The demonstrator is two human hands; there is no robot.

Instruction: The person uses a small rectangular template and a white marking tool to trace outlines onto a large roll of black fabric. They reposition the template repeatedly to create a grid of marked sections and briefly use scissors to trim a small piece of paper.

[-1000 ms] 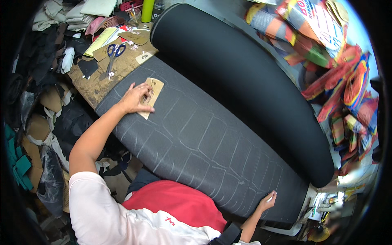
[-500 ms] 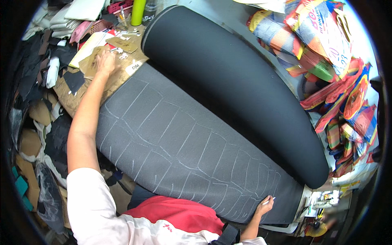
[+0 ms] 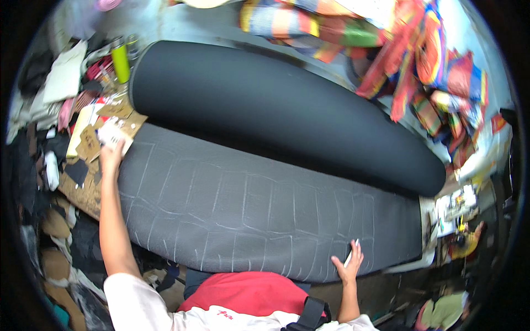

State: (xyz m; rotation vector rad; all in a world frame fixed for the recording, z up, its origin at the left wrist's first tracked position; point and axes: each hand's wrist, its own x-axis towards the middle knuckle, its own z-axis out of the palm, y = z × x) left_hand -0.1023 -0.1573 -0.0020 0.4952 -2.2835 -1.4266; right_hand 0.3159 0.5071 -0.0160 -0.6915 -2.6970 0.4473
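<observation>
My left hand (image 3: 111, 151) is closed on a white card (image 3: 115, 135), at the left end of the cloth beside the board's clutter. Part of the card is blurred. A white marking pen (image 3: 348, 259) sits in my right hand (image 3: 350, 268), whose fingers are spread over the cloth's near right part. Dark grey cloth (image 3: 276, 215) stretches in front of me, covered with chalk-white outlines of several adjoining pattern pieces. From its far side it runs up to a thick black roll (image 3: 265, 105).
Brown card templates (image 3: 88, 144) lie on the worn wooden board at left, with a green bottle (image 3: 120, 60) behind. Colourful woven bags (image 3: 419, 66) hang along the far wall. Fabric scraps (image 3: 55, 220) crowd the left side. Another person (image 3: 469, 240) is at far right.
My left hand has picked up a white card from the board. My right hand's fingers have opened out around the pen. The view has shifted, so the cloth looks more level.
</observation>
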